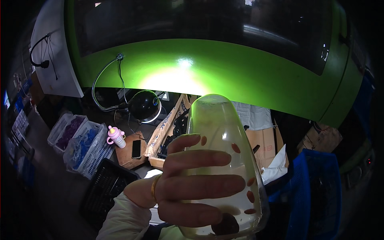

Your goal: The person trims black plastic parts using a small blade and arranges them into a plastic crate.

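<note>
1. Your translucent container (218, 132) is filling the space just right of centre. Its narrower, rounded end is pointing near 12 and its wider end near 6, with the long axis leaning slightly, about half past 11 to half past 5.
2. Reddish-brown patches (251, 196) are showing on or through its wall, and a dark round patch (225, 226) is showing near its 6 o'clock end; what these are, you cannot tell.
3. Your left hand (188, 187) is overlapping the near face from the 8 o'clock side, fingers pointing toward 3, across the long axis. Most of the container is lying toward 1 and 2 from the knuckles.
4. Those fingers are lying slightly fanned over the wall. The thumb is hiding, so whether the hand is clamping or merely resting, you cannot tell. Your right hand is not clearly showing, making the left the nearer one.
5. At 12, the green machine panel (248, 74) is bordering the rounded end in view; contact is unclear.
6. At 2, cardboard (266, 146) is sitting behind; between 3 and 4, a blue basket (318, 157) is standing apart, leaving a gap.
7. Around 10, a black lamp (144, 104) is hanging apart from the container; nearer 9, a phone (136, 149) is lying well apart.
</note>
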{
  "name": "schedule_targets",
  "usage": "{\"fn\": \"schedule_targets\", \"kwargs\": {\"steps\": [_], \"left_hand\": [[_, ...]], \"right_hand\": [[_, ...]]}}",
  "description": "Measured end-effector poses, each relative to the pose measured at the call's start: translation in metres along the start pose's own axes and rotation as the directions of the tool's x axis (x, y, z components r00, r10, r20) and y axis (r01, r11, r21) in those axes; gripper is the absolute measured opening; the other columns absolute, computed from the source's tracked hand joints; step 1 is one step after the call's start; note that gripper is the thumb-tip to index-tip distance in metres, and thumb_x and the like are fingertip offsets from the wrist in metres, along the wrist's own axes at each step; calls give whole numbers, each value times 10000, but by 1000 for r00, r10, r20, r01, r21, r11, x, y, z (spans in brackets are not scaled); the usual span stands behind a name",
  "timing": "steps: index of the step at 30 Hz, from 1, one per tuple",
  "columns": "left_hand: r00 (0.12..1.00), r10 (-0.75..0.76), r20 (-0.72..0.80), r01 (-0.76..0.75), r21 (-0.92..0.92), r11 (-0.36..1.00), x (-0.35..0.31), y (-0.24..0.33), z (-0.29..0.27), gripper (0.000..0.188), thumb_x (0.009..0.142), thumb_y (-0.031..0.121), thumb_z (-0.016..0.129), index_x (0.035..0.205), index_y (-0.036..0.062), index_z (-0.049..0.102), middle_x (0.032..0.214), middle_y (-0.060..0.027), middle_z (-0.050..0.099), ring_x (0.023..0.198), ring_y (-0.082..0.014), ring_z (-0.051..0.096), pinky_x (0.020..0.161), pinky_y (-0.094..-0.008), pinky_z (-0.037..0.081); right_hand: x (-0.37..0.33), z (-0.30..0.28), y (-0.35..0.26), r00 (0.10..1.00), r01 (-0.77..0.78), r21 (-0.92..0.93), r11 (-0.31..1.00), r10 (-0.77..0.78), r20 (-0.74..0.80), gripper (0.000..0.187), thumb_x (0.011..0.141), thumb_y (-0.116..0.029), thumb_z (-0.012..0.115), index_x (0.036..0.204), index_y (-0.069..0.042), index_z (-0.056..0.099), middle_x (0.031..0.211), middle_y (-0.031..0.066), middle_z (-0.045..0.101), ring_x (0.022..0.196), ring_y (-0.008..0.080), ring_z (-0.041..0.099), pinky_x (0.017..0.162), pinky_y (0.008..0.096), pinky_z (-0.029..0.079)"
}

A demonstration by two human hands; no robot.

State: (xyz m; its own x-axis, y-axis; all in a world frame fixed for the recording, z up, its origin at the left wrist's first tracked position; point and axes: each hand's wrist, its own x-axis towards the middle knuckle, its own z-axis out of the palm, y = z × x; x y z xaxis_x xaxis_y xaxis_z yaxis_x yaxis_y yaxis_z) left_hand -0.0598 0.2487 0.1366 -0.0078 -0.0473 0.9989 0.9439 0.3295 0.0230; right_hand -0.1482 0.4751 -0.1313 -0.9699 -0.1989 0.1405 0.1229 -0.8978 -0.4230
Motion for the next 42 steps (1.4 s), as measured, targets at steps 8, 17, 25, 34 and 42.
{"fn": "schedule_targets", "kwargs": {"steps": [8,17,25,34,42], "left_hand": [[995,24,-92,-31,-74,997,2,-2,9,460,775,334,797,1117,256,500,998,14,605,1006,-287,604,1046,-545,353],[967,9,-253,-48,-148,988,1,1,19,382,788,323,794,1062,217,549,1044,-19,698,1043,-316,640,1061,-529,351],[975,28,-220,-61,-144,988,3,0,15,403,779,329,802,1072,218,549,1057,-20,698,1049,-320,638,1059,-520,356],[969,13,-248,-51,-147,988,4,4,15,397,779,330,800,1067,218,550,1053,-15,698,1042,-315,638,1049,-507,366],[973,73,-219,-107,-145,984,3,0,16,393,779,290,793,1085,210,560,1075,-26,690,1046,-331,640,1045,-523,368]], "right_hand": [[-1,0,-1,1000,-17,10,1000,16,8,620,801,-210,749,1326,-28,474,1307,150,535,1288,335,458,1169,486,285],[-1,-3,-1,1000,-13,0,1000,13,6,606,805,-209,745,1322,-34,482,1300,174,543,1276,337,470,1162,484,295],[-1,-2,1,1000,2,16,1000,-2,-10,589,798,-191,749,1305,-31,496,1279,137,563,1265,329,486,1152,501,319],[-2,2,-1,985,-59,445,893,125,-120,578,801,-189,747,1299,-32,499,1268,130,568,1260,327,492,1151,493,321],[-3,2,0,1000,13,-11,1000,-13,-2,582,797,-191,751,1299,-39,499,1267,121,568,1261,324,492,1150,494,322]]}}
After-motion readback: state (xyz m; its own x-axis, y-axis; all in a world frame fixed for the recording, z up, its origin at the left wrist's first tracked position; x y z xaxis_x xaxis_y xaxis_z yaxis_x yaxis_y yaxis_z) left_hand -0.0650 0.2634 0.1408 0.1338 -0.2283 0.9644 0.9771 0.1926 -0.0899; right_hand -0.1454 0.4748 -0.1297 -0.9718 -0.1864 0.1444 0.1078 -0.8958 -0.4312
